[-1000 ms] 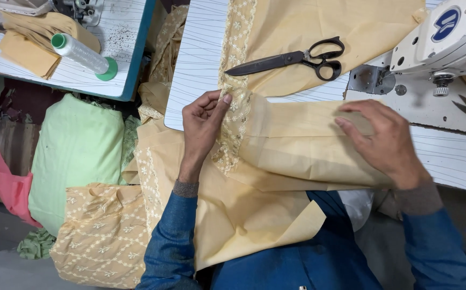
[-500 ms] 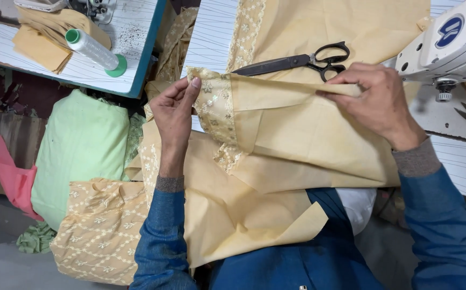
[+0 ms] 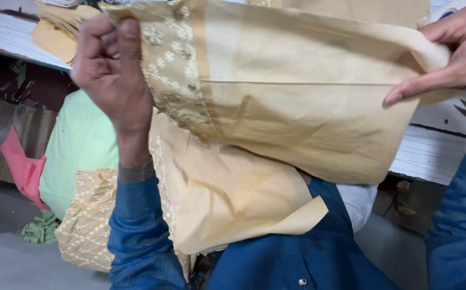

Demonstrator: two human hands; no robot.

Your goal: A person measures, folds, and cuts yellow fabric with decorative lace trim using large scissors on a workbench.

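Left hand (image 3: 109, 75) is pinched shut on the embroidered edge of the tan cloth (image 3: 302, 102), which is held up above the worktop (image 3: 437, 153), long axis running sideways across to the right hand (image 3: 453, 53), fingers closed on the far corner.

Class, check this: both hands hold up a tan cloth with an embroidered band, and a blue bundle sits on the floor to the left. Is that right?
Not quite: the bundle is pale green, not blue, as the head view shows. The left hand and right hand do hold up the tan cloth with its embroidered band.
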